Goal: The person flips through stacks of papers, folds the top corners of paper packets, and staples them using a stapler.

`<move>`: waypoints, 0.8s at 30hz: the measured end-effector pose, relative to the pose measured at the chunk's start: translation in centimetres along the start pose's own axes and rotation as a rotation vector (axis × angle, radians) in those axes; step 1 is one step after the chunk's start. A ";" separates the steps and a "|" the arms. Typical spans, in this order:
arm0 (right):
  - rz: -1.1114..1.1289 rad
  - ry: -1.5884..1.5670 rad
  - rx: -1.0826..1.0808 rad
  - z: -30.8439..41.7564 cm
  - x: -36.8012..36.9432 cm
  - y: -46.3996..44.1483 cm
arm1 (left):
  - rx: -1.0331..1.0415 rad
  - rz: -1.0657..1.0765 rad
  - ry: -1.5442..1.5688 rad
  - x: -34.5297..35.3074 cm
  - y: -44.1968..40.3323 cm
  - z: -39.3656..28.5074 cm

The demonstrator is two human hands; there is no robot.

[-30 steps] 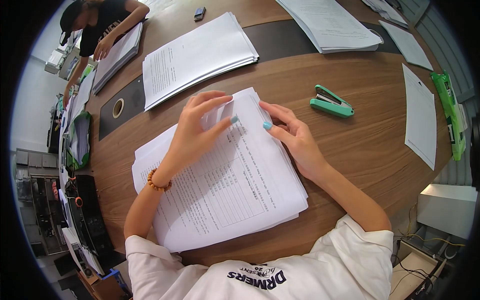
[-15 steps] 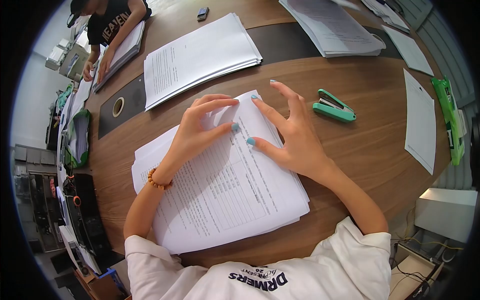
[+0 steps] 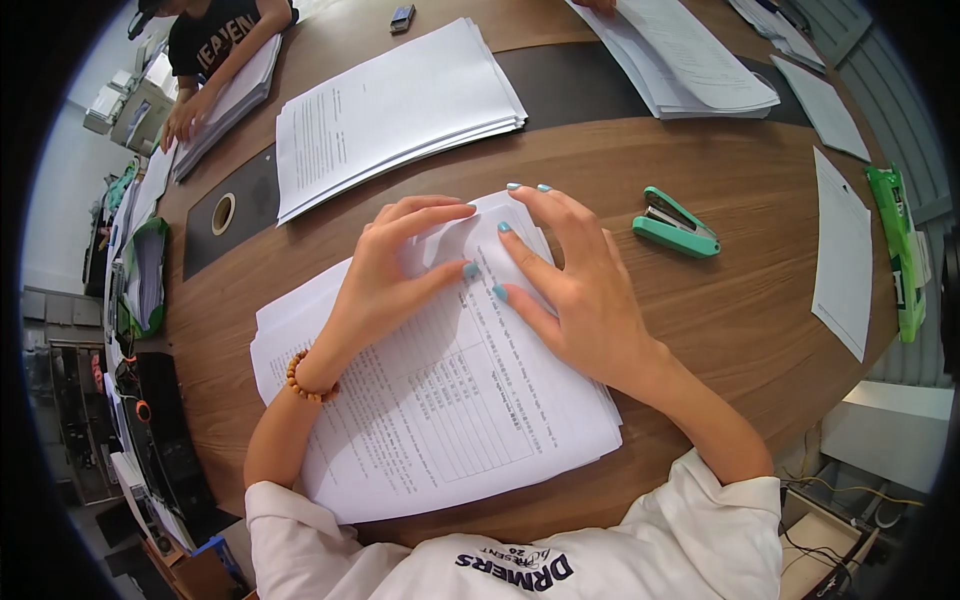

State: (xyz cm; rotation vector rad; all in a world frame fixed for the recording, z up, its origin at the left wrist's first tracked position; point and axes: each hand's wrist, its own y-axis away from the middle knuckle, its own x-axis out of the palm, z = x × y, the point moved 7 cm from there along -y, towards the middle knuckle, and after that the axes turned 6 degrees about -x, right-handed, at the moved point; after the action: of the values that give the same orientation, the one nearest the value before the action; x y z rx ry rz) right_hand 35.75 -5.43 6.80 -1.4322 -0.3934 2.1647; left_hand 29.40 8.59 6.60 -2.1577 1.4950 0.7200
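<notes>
A thick stack of printed paper sheets (image 3: pixel 430 400) lies at a slant on the table before me, its top page showing text and a ruled table. My left hand (image 3: pixel 395 255) is over the far left part of the stack, thumb on the page and fingers curved towards the far edge, with a gap between them. Over the far right corner is my right hand (image 3: pixel 575 275), fingers spread and thumb and forefinger touching the paper. Right of that hand, a green stapler (image 3: pixel 677 222) lies on the table.
Beyond my hands lies another paper stack (image 3: pixel 400 110), with a further pile (image 3: pixel 690 60) at the back right. A loose sheet (image 3: pixel 842 255) and a green package (image 3: pixel 897 250) are at the right edge. A tape roll (image 3: pixel 223 214) sits left. A co-worker (image 3: pixel 225 50) handles papers at the far left.
My right hand has moved slightly left and its fingers have drawn nearer the stack's far corner. My left hand hardly moves. Another person's fingers now show at the back right pile.
</notes>
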 end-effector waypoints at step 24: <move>-0.095 -0.041 0.020 -0.5 0.4 -0.5 | -0.054 -0.038 0.043 -0.5 0.2 0.1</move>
State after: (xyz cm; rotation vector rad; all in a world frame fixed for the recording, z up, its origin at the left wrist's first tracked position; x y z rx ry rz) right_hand 36.19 -4.76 6.55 -1.3331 -0.4449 2.1186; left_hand 29.05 8.94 6.81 -2.2495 1.4673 0.7125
